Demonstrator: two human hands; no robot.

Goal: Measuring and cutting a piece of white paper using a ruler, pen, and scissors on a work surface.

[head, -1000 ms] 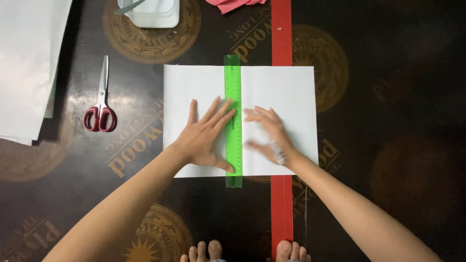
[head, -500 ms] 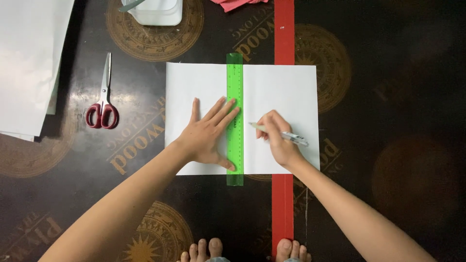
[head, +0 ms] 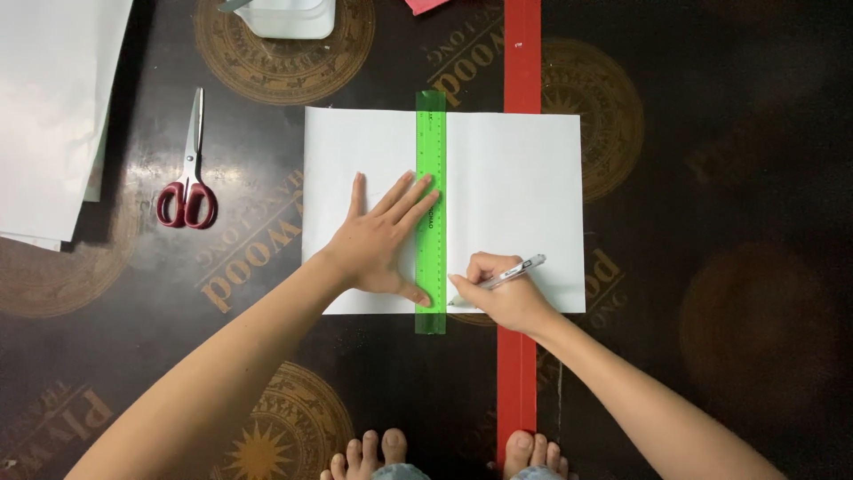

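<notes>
From the head camera I look straight down at a dark floor (head: 729, 178) printed with round gold emblems. In the middle of the frame lies a white sheet of paper (head: 515, 187), and a green ruler (head: 431, 133) runs top to bottom across it, its ends sticking out past the sheet's upper and lower edges. My left hand (head: 382, 244) lies flat and open, fingers spread, palm on the paper and fingertips and thumb pressing on the ruler. My right hand (head: 502, 293), just right of the ruler near the sheet's lower edge, is closed around a pen (head: 508, 274) with a clear barrel; its tip touches the paper right beside the ruler's right edge. A red strip (head: 522, 53) runs from top to bottom of the frame, passing under the paper. At the left of the frame, red-handled scissors (head: 187, 178) lie shut on the floor, well apart from the sheet. In the upper left corner I see large white sheets (head: 49, 107), and at the top edge a white container (head: 289, 16). Bare toes (head: 378, 453) show at the bottom edge.
</notes>
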